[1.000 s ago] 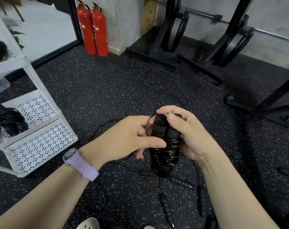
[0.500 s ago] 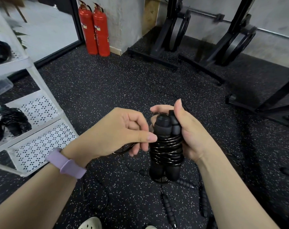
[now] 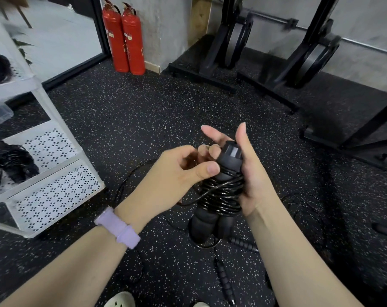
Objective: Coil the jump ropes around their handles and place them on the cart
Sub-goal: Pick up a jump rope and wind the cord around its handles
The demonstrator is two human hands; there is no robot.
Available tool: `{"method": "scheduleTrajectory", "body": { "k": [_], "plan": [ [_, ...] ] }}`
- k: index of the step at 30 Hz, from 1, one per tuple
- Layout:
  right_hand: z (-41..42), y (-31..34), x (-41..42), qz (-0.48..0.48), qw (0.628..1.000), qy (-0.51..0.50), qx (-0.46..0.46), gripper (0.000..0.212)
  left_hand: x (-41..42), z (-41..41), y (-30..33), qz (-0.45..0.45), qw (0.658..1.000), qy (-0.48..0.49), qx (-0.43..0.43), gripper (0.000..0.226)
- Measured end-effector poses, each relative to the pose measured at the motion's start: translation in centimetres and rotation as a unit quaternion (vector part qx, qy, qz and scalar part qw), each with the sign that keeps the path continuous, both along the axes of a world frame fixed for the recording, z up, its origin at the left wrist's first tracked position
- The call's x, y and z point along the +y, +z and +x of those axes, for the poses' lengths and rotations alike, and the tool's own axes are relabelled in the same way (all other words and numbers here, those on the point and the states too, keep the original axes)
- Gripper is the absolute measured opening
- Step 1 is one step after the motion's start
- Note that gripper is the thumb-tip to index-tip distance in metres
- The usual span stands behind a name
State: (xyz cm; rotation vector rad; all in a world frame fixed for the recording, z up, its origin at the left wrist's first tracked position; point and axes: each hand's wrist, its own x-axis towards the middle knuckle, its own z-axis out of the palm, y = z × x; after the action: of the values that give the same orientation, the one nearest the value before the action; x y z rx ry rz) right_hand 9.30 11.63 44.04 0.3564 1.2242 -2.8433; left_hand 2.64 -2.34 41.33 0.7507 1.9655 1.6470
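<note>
Compared with half a second ago, I see the right hand (image 3: 252,173) has straightened its thumb and index finger, while its lower fingers curl behind the jump rope handles (image 3: 219,189). The left hand (image 3: 177,176) has shifted lower, fingers curled, pinching the black cord (image 3: 212,190). The two foam handles stand upright together above the floor, glossy coils wrapping their middle, right of the white cart (image 3: 55,173).

Black jump rope (image 3: 221,196), cord coiled round its paired upright handles (image 3: 229,158).
</note>
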Motion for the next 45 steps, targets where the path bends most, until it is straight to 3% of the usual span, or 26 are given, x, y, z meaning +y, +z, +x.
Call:
{"method": "scheduleTrajectory", "body": {
  "k": [6, 9, 13, 16, 18, 20, 22, 24, 28, 31, 35, 38, 41, 45],
  "plan": [
    [0.3, 0.5, 0.4, 0.067, 0.997, -0.022, -0.017, 0.063, 0.4, 0.4, -0.7, -0.012, 0.998, -0.056, 0.007, 0.084],
    [0.2, 0.1, 0.4, 0.139, 0.987, -0.06, -0.045, 0.064, 0.2, 0.5, -0.4, -0.003, 1.0, -0.015, 0.02, 0.076],
    [-0.1, -0.5, 0.3, 0.293, 0.931, -0.166, -0.141, 0.057, 0.2, 0.6, 0.0, -0.018, 0.999, 0.043, 0.02, 0.085],
    [1.0, -0.6, 0.7, 0.386, 0.909, -0.144, -0.059, 0.041, 0.2, 0.1, -0.1, -0.031, 0.993, 0.11, 0.036, 0.09],
    [2.0, -0.7, 0.7, 0.472, 0.881, -0.015, -0.02, 0.053, 0.3, -0.2, -0.2, -0.043, 0.988, 0.14, 0.057, 0.09],
    [2.7, -0.9, 0.4, 0.525, 0.847, 0.081, -0.021, 0.079, 0.4, -0.3, -0.3, -0.059, 0.984, 0.148, 0.077, 0.085],
    [2.7, -1.4, 0.3, 0.54, 0.836, 0.088, -0.031, 0.098, 0.6, 0.0, -0.3, -0.067, 0.981, 0.151, 0.102, 0.074],
    [2.4, -1.7, 0.3, 0.554, 0.829, 0.056, -0.046, 0.104, 0.7, 0.3, -0.3, -0.073, 0.979, 0.14, 0.127, 0.068],
    [2.3, -2.0, 0.3, 0.55, 0.834, 0.001, -0.042, 0.092, 0.5, 0.0, 0.1, -0.079, 0.979, 0.096, 0.159, 0.071],
    [2.5, -1.4, 1.1, 0.546, 0.835, 0.065, -0.029, 0.07, -0.5, -0.8, 1.3, -0.093, 0.975, 0.066, 0.191, 0.065],
    [2.9, -1.1, 1.8, 0.492, 0.86, 0.135, -0.018, 0.053, -1.5, -1.7, 2.0, -0.058, 0.993, 0.054, 0.09, 0.058],
    [3.0, -1.3, 1.5, 0.405, 0.903, 0.145, 0.011, 0.055, -1.3, -1.6, 2.1, -0.008, 0.996, 0.06, 0.062, 0.06],
    [2.8, -1.7, 1.5, 0.325, 0.933, 0.147, 0.042, 0.065, -1.1, -1.3, 2.3, 0.008, 0.989, 0.104, 0.109, 0.064],
    [2.5, -2.2, 1.3, 0.225, 0.963, 0.137, 0.056, 0.068, -1.1, -1.0, 1.9, 0.003, 0.989, 0.077, 0.125, 0.058]
  ]
}}
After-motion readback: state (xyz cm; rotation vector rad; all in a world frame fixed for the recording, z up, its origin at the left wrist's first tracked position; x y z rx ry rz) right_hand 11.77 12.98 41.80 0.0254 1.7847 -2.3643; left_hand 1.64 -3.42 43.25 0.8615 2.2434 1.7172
